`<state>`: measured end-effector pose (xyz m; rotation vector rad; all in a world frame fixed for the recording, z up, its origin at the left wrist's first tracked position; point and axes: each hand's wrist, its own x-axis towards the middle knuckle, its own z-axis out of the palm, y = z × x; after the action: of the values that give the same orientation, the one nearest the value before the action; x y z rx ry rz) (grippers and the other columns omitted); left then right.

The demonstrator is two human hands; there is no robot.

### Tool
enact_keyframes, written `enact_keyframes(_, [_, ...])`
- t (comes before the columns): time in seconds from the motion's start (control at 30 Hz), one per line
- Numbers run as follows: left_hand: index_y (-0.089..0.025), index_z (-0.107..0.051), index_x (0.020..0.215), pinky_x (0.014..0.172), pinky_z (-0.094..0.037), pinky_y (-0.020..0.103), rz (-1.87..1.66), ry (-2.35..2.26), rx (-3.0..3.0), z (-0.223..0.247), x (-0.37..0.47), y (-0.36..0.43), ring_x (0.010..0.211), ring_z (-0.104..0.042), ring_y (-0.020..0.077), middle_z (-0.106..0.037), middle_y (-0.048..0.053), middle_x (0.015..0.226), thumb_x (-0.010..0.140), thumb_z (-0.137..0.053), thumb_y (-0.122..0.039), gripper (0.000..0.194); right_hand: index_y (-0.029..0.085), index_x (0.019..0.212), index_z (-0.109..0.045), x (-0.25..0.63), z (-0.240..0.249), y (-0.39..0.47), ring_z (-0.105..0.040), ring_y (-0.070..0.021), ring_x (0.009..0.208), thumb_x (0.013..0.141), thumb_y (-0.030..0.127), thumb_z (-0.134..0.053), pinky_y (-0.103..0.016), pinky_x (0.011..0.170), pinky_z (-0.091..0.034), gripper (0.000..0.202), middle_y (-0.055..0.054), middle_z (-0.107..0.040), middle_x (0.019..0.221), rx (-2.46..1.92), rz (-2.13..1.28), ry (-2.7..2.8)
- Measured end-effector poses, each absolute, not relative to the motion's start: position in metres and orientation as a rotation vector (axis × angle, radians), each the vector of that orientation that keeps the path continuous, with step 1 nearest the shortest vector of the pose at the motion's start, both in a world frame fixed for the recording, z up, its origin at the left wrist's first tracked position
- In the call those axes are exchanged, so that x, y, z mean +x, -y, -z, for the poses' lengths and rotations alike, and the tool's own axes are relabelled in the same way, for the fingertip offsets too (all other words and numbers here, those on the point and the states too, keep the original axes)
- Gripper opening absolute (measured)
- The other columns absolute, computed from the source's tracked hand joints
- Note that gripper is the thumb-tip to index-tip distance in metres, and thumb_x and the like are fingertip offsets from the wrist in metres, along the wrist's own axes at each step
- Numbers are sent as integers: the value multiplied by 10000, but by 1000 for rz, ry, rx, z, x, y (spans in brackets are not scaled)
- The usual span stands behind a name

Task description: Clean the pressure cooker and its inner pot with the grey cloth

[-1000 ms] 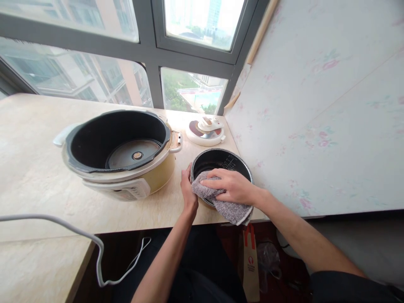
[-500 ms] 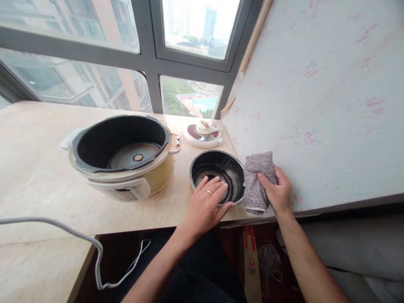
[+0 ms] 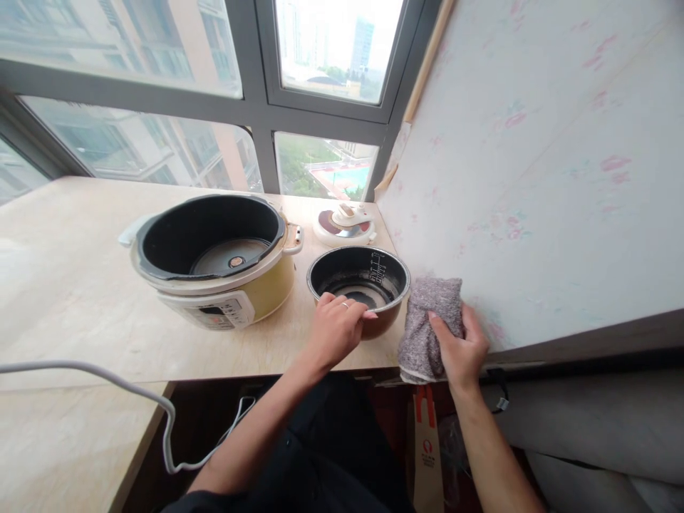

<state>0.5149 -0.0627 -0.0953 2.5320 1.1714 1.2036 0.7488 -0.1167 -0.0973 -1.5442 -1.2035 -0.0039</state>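
Note:
A dark inner pot (image 3: 374,267) stands on the beige counter (image 3: 69,285) near the right wall. My left hand (image 3: 334,329) grips its near rim, a ring on one finger. My right hand (image 3: 460,347) holds a folded grey cloth (image 3: 427,320) just right of the pot, at the counter's front edge. To the left sits a yellow electric cooker (image 3: 214,260), open, with its heating plate showing inside.
A white round lid part (image 3: 345,224) lies behind the pot by the window. A white cord (image 3: 133,399) runs over the lower counter at the left. A paper bag with red handles (image 3: 426,442) stands on the floor below. A flowered wall panel (image 3: 534,164) closes the right side.
My right hand lifted the cloth off the pot and carried it to the right. My left hand went from the pot's left side, across its mouth, to gripping the near rim.

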Motion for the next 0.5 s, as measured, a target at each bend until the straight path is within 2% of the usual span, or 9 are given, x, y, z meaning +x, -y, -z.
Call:
enact_keyframes(0.1, [-190,-709,850,735,-306,347,-1231,-1255,2305,80,511,53,668,-581,162,-721,23,742,1035,-472,-313,324,201,1253,-693,724,89,121,-659,-251,1015,864,291,-747,-417,903,-561,404,-104,-665,1106,-1364,135,1426])
enact_keyframes(0.23, [-181,-629,696,733,-310,336,-1161,-1331,2040,61,509,49,604,-500,150,-638,6,627,1001,-457,-350,389,271,1405,-606,686,67,122,-629,-269,1068,876,142,-715,-428,864,-564,556,-125,-605,1183,-1193,258,1683])
enact_keyframes(0.37, [-182,-470,598,653,-305,294,-1121,-1236,1772,46,504,49,585,-403,133,-505,-17,562,951,-446,-436,435,254,1387,-617,654,48,122,-613,-281,1075,855,81,-707,-445,891,-563,566,-135,-603,1190,-1130,358,1847])
enact_keyframes(0.5, [-193,-429,610,599,-302,267,-1151,-1157,1567,45,499,47,626,-385,138,-440,-18,588,897,-470,-518,435,225,1317,-664,644,40,114,-616,-282,1050,853,99,-700,-464,910,-562,481,-136,-617,1169,-1184,394,1851])
